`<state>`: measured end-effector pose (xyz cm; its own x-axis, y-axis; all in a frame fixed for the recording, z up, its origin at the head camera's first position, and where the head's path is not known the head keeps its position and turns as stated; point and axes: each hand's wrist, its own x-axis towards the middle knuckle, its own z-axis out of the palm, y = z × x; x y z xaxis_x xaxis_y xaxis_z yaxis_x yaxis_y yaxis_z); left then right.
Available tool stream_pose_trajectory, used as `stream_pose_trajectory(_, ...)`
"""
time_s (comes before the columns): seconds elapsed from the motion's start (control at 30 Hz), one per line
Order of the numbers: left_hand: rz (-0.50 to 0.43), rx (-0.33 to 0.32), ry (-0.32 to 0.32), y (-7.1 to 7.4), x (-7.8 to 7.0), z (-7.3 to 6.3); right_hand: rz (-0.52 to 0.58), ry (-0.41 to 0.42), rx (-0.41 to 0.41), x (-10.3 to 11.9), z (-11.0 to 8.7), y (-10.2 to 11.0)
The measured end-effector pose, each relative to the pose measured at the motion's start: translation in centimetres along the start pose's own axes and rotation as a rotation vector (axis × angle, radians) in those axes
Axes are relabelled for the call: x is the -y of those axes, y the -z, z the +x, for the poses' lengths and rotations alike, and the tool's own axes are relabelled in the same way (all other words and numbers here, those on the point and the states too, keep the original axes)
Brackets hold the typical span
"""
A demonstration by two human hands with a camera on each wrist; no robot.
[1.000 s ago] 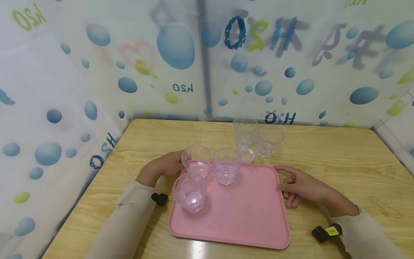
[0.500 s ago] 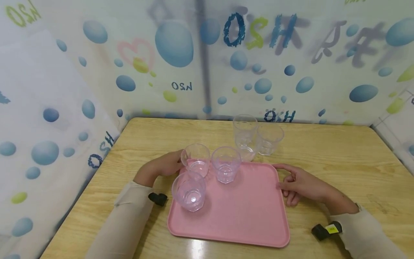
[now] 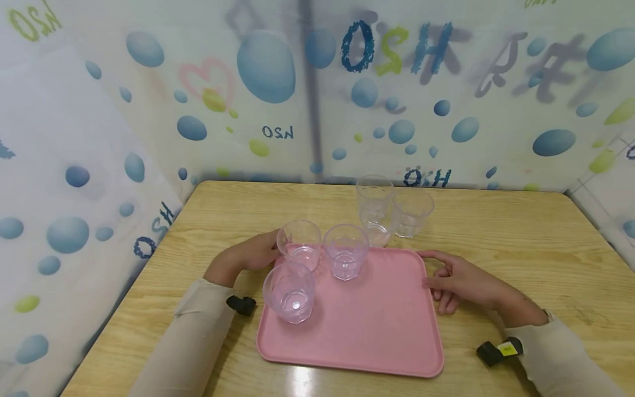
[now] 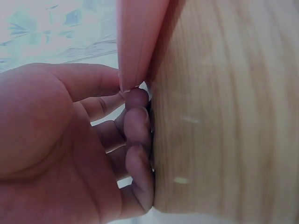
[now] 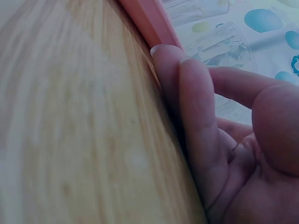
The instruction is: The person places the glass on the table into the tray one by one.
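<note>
A pink rectangular tray (image 3: 377, 320) lies on the wooden table with three clear plastic cups on its left half. One cup (image 3: 346, 259) is by the far rim, another (image 3: 300, 255) in the far left corner, and the third (image 3: 290, 298) nearer the front. My left hand (image 3: 258, 251) grips the tray's far left edge, partly hidden behind the corner cup. In the left wrist view, its thumb is against the rim and the fingers (image 4: 138, 123) curl below. At the right edge, my right hand (image 3: 458, 284) holds the rim between thumb and fingers, other fingers (image 5: 198, 102) curled at the tabletop.
Behind the tray stand a tall clear cup (image 3: 375, 204) and a shorter clear cup (image 3: 413, 215), side by side. The wooden table (image 3: 521, 237) runs back to a wall covering (image 3: 426, 149) printed with blue bubbles.
</note>
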<state>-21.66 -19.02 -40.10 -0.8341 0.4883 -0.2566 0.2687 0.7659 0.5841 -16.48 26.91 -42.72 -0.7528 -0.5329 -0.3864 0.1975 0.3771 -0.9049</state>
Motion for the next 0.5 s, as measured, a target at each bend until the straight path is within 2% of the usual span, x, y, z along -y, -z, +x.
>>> stream_pose_trajectory(0.2,0.028,0.005,-0.005,0.1,0.1,-0.1,0.018,-0.001,0.014,0.3,0.0,-0.1)
stream_pose_trajectory(0.3,0.030,0.000,-0.019,0.1,0.1,-0.1,-0.011,0.009,-0.009,0.6,-0.2,0.0)
stream_pose_trajectory(0.4,0.023,0.000,-0.028,0.1,0.2,-0.1,-0.057,0.024,-0.088,0.9,-0.3,0.0)
stream_pose_trajectory(0.5,0.023,0.001,-0.028,0.1,0.1,0.0,-0.093,0.048,-0.214,1.2,-0.3,0.1)
